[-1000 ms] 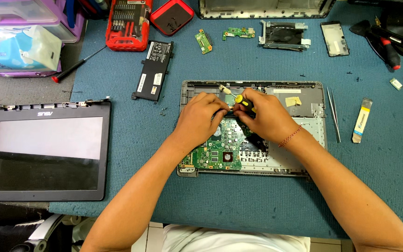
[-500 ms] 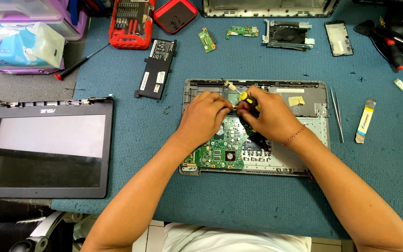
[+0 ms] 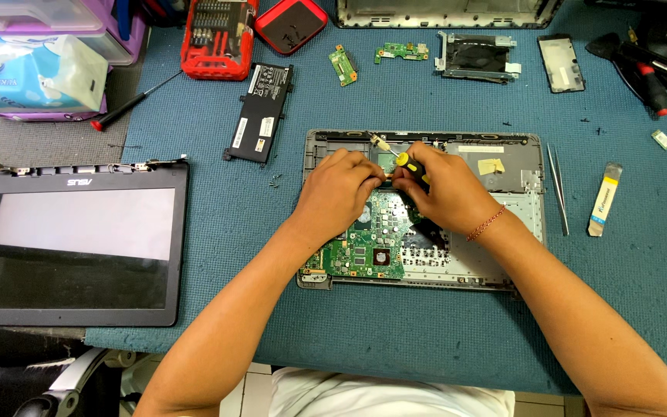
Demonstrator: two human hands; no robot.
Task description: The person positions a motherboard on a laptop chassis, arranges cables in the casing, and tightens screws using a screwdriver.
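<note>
**A:** Starting nearest the person, what lay in front of them?

**B:** Both forearms reached out over the blue mat on the desk (image 3: 426,340) to an opened laptop base (image 3: 530,197). Its green motherboard (image 3: 364,251) showed below the hands, partly covered by them.

**A:** And the hands themselves?

**B:** The right hand (image 3: 445,193) was curled tight around a small screwdriver with a yellow and black handle (image 3: 404,161); only the top of the handle stuck out above the knuckles, and its tip was hidden. The left hand (image 3: 341,189) was half closed, fingertips pinched together right against the right hand over the upper middle of the board. Whether it gripped anything, I couldn't tell; the fingers hid the spot.

**A:** Anything beside the base?

**B:** Tweezers (image 3: 557,185) lay just right of it, then a flat pry tool (image 3: 604,199). To the left, well apart, sat the detached laptop screen (image 3: 79,239), face up.

**A:** Farther back?

**B:** A black battery pack (image 3: 260,116), a red-handled screwdriver (image 3: 137,102), a red bit case (image 3: 218,35), two small green circuit boards (image 3: 343,65) and a metal drive bracket (image 3: 476,55). Another laptop shell was cut off by the top edge, and the dark tools at the far right were hard to make out.
</note>
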